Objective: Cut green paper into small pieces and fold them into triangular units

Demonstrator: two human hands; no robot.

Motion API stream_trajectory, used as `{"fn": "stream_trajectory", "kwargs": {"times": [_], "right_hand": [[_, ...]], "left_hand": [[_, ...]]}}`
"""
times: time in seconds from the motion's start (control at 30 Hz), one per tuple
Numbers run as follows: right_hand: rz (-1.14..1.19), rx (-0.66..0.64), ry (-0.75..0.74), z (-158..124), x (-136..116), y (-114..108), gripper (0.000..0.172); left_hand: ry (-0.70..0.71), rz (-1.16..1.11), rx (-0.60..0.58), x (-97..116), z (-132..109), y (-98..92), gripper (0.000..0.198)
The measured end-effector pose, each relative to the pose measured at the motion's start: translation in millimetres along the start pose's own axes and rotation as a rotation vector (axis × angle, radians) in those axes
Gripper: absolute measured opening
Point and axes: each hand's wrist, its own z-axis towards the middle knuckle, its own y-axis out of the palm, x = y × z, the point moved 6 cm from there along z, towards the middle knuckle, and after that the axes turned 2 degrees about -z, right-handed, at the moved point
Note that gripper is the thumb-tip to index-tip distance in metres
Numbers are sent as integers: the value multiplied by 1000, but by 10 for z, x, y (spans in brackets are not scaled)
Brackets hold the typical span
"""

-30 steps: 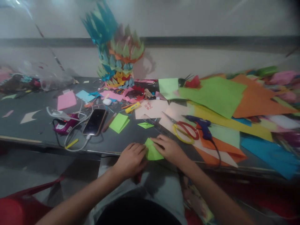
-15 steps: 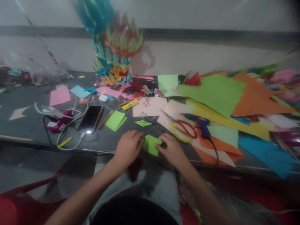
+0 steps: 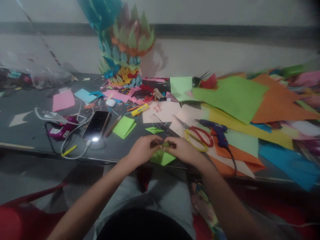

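Observation:
A small green sheet of folding paper [image 3: 163, 158] lies at the table's front edge, between my two hands. My left hand [image 3: 145, 148] pinches its far edge from the left. From the right, the fingers of my right hand [image 3: 181, 149] close on the same far edge, almost touching the left fingertips. Just beyond my hands sits a folded green paper piece [image 3: 154, 130] with pointed ends. A folded green paper square [image 3: 124, 127] rests to the left of it. The creases under my fingers are partly hidden.
Scissors [image 3: 197, 138] and a blue glue gun [image 3: 217, 131] lie to the right, near large coloured sheets [image 3: 232, 96]. On the left are a phone [image 3: 96, 125] with its light on, cables and a purple device [image 3: 62, 128]. A layered paper decoration [image 3: 127, 50] stands behind.
Both hands have moved closer together over the far edge of the green paper, and the paper has turned between them. The view has shifted slightly.

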Motion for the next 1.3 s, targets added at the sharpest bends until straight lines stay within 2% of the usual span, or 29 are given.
{"fn": "stream_trajectory", "kwargs": {"times": [0.07,0.17,0.27,0.37,0.47,0.57,0.7,0.8,0.93,1.0,1.17,1.3], "right_hand": [[24,72,31,14,-15,-54,22],[163,106,76,9,24,-39,27],[300,160,109,16,87,-2,30],[315,209,129,47,110,25,30],[238,180,149,84,98,82,23],[5,224,180,83,93,98,16],[-330,360,129,39,44,101,7],[-377,392,-43,12,-13,139,9],[-355,334,-337,-29,-65,172,16],[-351,291,-431,-53,-62,167,18],[-366,191,-547,-100,-36,151,24],[-372,172,-602,-105,-25,148,26]], "left_hand": [[-51,-129,90,-101,15,-15,16],[-156,-278,227,-261,-46,-66,21],[-206,-277,194,-297,-118,-76,24],[-256,-6,108,-247,-153,-102,17],[-342,359,133,-196,-155,-177,22],[-371,561,152,-161,-135,-165,22],[-280,717,167,-135,-118,-59,17],[-197,783,184,-124,-125,-6,14],[-96,821,179,-129,-137,25,13],[-27,803,162,-130,-148,44,13],[149,704,93,-115,-200,95,11],[289,654,26,-85,-240,132,14]]}}
